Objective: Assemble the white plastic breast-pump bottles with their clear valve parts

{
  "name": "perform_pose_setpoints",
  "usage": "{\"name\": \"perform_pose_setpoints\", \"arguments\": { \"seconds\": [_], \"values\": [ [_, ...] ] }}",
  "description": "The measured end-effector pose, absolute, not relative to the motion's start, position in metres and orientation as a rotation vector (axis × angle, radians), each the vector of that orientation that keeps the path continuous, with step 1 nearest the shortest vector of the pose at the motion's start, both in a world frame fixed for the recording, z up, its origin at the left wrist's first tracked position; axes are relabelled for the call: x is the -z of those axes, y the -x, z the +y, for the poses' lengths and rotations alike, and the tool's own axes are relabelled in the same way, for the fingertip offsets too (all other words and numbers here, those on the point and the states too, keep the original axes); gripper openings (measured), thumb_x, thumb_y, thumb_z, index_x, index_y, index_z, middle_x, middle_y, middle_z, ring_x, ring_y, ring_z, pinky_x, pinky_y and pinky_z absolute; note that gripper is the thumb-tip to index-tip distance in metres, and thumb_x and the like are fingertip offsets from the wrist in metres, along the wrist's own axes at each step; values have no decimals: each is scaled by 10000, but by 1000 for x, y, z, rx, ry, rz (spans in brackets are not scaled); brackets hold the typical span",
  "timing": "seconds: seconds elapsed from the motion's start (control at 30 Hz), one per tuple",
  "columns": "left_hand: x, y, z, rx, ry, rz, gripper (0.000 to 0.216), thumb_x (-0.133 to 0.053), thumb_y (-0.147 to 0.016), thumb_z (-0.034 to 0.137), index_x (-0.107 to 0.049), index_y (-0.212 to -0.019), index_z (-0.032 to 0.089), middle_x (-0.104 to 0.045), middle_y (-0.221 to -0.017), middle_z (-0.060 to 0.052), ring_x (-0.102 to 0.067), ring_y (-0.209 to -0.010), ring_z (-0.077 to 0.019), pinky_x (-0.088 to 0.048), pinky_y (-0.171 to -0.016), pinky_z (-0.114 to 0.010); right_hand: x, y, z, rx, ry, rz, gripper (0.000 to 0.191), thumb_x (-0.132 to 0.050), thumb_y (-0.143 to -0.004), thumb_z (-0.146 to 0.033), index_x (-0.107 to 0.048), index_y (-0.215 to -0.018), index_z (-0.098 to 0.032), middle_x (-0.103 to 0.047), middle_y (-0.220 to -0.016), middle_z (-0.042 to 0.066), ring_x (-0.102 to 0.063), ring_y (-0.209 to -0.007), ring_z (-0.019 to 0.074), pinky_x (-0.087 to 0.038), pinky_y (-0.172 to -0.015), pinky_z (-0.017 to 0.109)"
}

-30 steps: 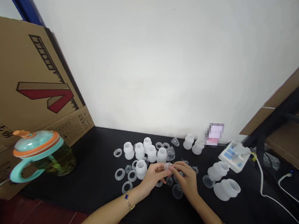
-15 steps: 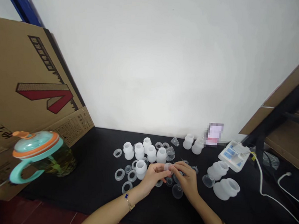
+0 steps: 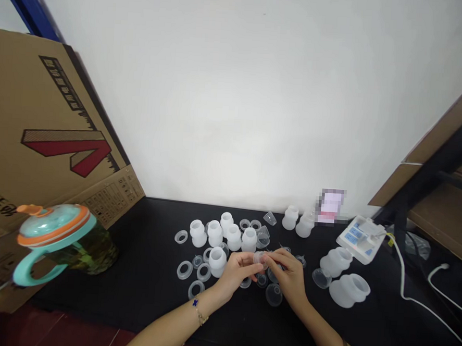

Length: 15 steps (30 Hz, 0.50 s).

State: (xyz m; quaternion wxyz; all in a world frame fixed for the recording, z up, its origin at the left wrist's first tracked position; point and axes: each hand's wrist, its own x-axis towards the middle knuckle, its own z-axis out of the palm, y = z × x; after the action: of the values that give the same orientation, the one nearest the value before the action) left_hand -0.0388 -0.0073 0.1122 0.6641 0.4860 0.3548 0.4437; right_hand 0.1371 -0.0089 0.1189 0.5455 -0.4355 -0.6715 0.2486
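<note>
Because both hands cover it at lower centre of the head view, a small translucent ring-shaped part (image 3: 258,257), apparently plastic, shows only partly. The left hand (image 3: 236,273) pinches it between thumb and fingers; the right hand (image 3: 290,277) pinches its right side. Whether a second piece is gripped there, I cannot tell from where I stand. Handling: probably light, fairly stiff, smooth enough to slip. Recommended hold: opposite sides of the outer rim, with light pressure, as the wall may flex.

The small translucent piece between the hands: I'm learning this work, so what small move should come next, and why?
Perhaps steady the small translucent piece with the left hand while the right hand adjusts it, since it sits pinched between the two hands.
</note>
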Motion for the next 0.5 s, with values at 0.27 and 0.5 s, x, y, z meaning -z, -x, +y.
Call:
{"name": "perform_pose_setpoints", "arguments": {
  "seconds": [0.27,0.5],
  "values": [
    [-109,38,-6,-1004,-1088,792,327,-822,-775,384,-805,-968,121,-767,-826,-99,-693,-773,-212,-490,-585,-219,-115,-137,-8,-608,1040,-1566,202,-711,-899,-375,-816,-806,-231,-696,-721,26,-650,-641,179,-519,-590,274],
    [-111,38,-7,-1003,-1075,805,325,-829,-763,396,-804,-932,120,-760,-805,-93,-683,-739,-202,-485,-573,-220,-121,-135,-11,-566,1028,-1571,201,-715,-896,-377,-809,-793,-232,-705,-710,30,-652,-625,181,-526,-571,279]
  ]
}}
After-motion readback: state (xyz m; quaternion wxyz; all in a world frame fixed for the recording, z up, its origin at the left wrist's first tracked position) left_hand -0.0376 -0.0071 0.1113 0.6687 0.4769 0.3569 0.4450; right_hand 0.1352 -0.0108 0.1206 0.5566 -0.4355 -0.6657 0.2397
